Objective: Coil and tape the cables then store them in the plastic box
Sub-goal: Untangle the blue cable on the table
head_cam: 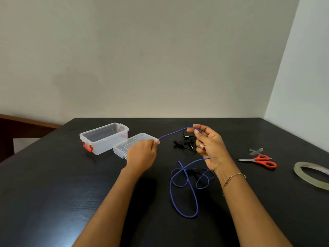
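The task looks barely begun. The left hand (141, 154) pinches one end of the blue cable (185, 193) between thumb and fingertips, raised just in front of the lid. The right hand (210, 148) is held up to the right of it, palm turned toward the person, with the cable draped over its upper fingers and running down behind the palm; its fingers are loosely curled round the strand, so this grip is grasping the cable too. A short stretch of cable spans the gap between the two hands. The rest hangs from the right hand and lies in loose, crossing loops on the dark tabletop (53, 193), near the person and between the forearms. By the look of it, the first wrap of a coil is only now being formed.

A second cable, a tangle of black earphones (185, 142), lies untouched on the tabletop just beyond the right hand. Nothing is coiled or taped yet. The plastic box (104, 138) stands open at the far left with nothing visible inside, and its lid (131, 145) lies beside it to the right. To the right, well apart from the hands, are the red-handled scissors (261, 160), with a small cut piece of tape (256, 151) just beyond them, and the tape roll (311, 173) at the right edge. Still left: coiling, taping, and storing both cables.
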